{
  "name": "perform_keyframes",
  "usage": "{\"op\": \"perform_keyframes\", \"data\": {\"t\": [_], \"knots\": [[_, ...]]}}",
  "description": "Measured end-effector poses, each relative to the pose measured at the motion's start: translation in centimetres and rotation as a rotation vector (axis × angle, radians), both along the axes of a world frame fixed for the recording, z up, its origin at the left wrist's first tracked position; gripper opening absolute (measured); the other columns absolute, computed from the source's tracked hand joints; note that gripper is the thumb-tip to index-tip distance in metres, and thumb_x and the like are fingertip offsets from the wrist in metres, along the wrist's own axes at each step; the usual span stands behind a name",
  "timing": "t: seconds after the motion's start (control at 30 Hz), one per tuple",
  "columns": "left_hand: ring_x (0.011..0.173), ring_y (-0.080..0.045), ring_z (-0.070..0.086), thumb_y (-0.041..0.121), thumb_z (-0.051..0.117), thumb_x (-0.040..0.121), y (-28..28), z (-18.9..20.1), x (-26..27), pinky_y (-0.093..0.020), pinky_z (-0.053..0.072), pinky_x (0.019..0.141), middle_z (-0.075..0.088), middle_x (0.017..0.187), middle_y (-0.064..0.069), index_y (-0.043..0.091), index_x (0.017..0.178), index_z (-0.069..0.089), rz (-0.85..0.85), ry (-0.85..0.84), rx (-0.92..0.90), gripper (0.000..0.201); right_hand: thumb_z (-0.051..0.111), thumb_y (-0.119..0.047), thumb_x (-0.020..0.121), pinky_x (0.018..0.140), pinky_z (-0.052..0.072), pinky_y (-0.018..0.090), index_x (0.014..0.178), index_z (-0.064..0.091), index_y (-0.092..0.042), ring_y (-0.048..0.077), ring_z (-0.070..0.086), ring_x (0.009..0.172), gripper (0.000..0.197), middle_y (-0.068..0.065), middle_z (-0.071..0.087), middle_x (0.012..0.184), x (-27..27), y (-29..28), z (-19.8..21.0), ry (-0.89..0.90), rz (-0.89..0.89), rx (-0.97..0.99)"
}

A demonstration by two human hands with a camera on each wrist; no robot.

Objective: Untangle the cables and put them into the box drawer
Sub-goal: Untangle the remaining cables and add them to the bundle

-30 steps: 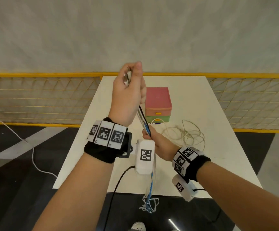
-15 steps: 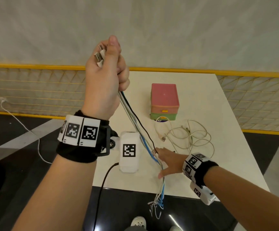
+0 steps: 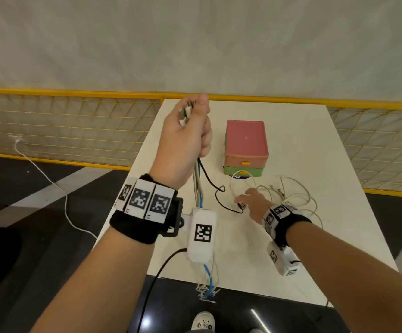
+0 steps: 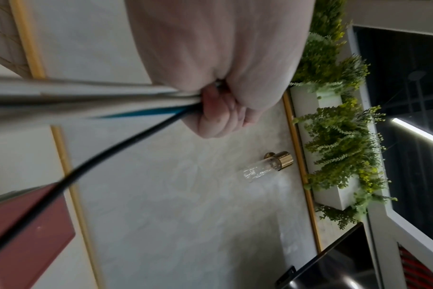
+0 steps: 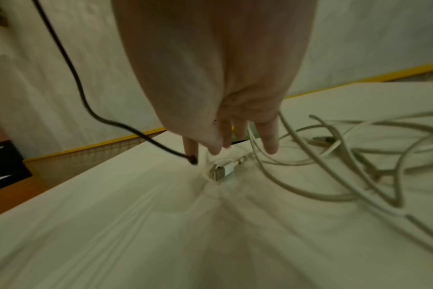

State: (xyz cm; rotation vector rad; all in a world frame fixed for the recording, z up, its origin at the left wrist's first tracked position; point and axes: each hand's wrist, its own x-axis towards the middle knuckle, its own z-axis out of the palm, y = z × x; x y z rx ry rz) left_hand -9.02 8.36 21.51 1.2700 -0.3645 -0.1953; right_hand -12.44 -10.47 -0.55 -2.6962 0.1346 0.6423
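Left hand: the left hand is up in the air, left of the box. Its grip is tight around a bunch of cables.
Bunch of cables: white, blue and black ones hang down from the fist. Their loose ends dangle past the near edge of the table.
Black cable: the black cable comes out of the fist and loops down onto the table in front of the box. Its tip lies right by the right hand's fingers.
Right hand: the right hand is low over the table, in front of the box. Its grip is apart, fingers straight, holding nothing.
White cables: a messy pile of white cables lies on the table, in front of the box and to its right.
White plug: a white plug lies just under the fingertips.
Box: pink on top, green below, drawers closed.
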Motion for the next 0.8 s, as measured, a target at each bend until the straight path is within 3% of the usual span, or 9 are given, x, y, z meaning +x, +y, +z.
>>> {"op": "perform_keyframes", "data": {"t": [0.07,0.2,0.27,0.33,0.43,0.57,0.6,0.7,0.8], "knots": [[0.041,-0.006,0.021,0.025,0.043,0.103,-0.1,-0.4,0.3,-0.016,0.019,0.038,0.028,0.052,0.008,0.019,0.078,0.045,0.001,0.006,0.019,0.026,0.041,0.008,0.085,0.105,0.038,0.035,0.133,0.049,-0.023,0.031,0.041,0.127,0.058,0.010,0.036,0.136,0.9,0.6,-0.6,0.077,0.012,-0.099],[0.042,-0.007,0.021,0.026,0.044,0.102,0.3,-0.5,0.8,-0.016,0.020,0.038,0.028,0.053,0.007,0.019,0.077,0.045,0.007,-0.006,0.039,0.027,0.049,-0.003,0.085,0.110,0.031,0.037,0.131,0.050,-0.024,0.029,0.041,0.127,0.050,0.005,0.041,0.134,1.5,0.8,-1.5,0.066,-0.037,-0.139],[0.041,-0.007,0.022,0.027,0.044,0.102,0.6,-0.6,1.0,-0.016,0.020,0.038,0.029,0.052,0.008,0.019,0.076,0.045,0.020,-0.020,0.051,0.027,0.054,-0.009,0.086,0.103,0.038,0.034,0.121,0.058,-0.022,0.028,0.049,0.117,0.038,0.006,0.045,0.129,1.6,0.5,-1.4,-0.003,-0.083,-0.106],[0.042,-0.007,0.022,0.028,0.045,0.102,0.8,-0.8,1.2,-0.018,0.019,0.039,0.029,0.052,0.008,0.020,0.076,0.045,0.032,-0.030,0.069,0.027,0.055,-0.011,0.087,0.092,0.044,0.032,0.107,0.065,-0.018,0.028,0.055,0.105,0.023,0.009,0.051,0.121,1.7,0.3,-0.6,-0.122,-0.145,-0.025],[0.043,-0.009,0.022,0.028,0.048,0.101,0.9,-1.4,1.5,-0.020,0.018,0.040,0.031,0.051,0.009,0.020,0.077,0.047,0.032,-0.049,0.111,0.025,0.056,-0.012,0.088,0.085,0.046,0.032,0.094,0.068,-0.014,0.024,0.059,0.093,0.013,0.008,0.060,0.105,1.3,0.0,1.1,-0.386,-0.150,0.132],[0.042,-0.008,0.029,0.022,0.060,0.094,0.5,-2.6,1.5,-0.021,0.024,0.041,0.041,0.052,0.014,0.018,0.085,0.059,0.048,-0.140,0.213,0.010,0.059,-0.007,0.085,0.076,0.045,0.019,0.090,0.064,-0.015,-0.001,0.054,0.078,0.011,-0.013,0.058,0.084,-0.2,0.0,5.9,-0.774,-0.141,0.411],[0.043,-0.005,0.033,0.020,0.062,0.093,0.3,-2.9,1.4,-0.019,0.027,0.043,0.046,0.053,0.016,0.017,0.090,0.063,0.057,-0.170,0.246,0.004,0.058,-0.008,0.085,0.077,0.046,0.019,0.090,0.062,-0.014,0.000,0.056,0.080,0.008,-0.010,0.058,0.083,-0.4,-0.1,7.2,-0.818,-0.173,0.499],[0.050,0.005,0.048,0.016,0.061,0.094,-0.7,-3.5,0.7,-0.011,0.036,0.058,0.054,0.054,0.025,0.010,0.102,0.067,0.070,-0.207,0.314,0.013,0.053,-0.011,0.085,0.080,0.052,0.052,0.092,0.051,-0.012,0.038,0.061,0.086,0.007,0.009,0.056,0.085,-0.8,0.0,11.2,-0.845,-0.299,0.790],[0.053,0.007,0.049,0.020,0.058,0.096,-1.8,-3.7,-0.1,-0.021,0.036,0.068,0.054,0.054,0.026,0.010,0.103,0.069,0.044,-0.174,0.326,0.016,0.048,0.001,0.092,0.079,0.054,0.057,0.113,0.043,-0.011,0.043,0.060,0.073,0.025,0.005,0.051,0.083,-1.7,0.4,14.5,-0.860,-0.333,1.043]]}}
